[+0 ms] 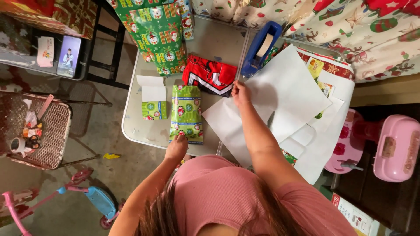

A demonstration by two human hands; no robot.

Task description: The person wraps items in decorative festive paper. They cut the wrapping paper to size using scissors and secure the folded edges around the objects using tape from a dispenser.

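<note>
Green wrapped box (187, 114) lies done at worktop (135, 126) centre — left hand (176, 147) rests on its near end, grip unclear. Right hand (241, 93), beside it, pinches white paper sheet (288, 94) — still unfolded; red garment (210, 75) beyond unwrapped.

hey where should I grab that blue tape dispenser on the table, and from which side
Probably grip the blue tape dispenser across its narrow body, fingers on the two long flat sides, near the raised tape roll. Come from above and from the right hand, which is nearest; the white paper borders its lower end, so its upper part is freer.
</note>
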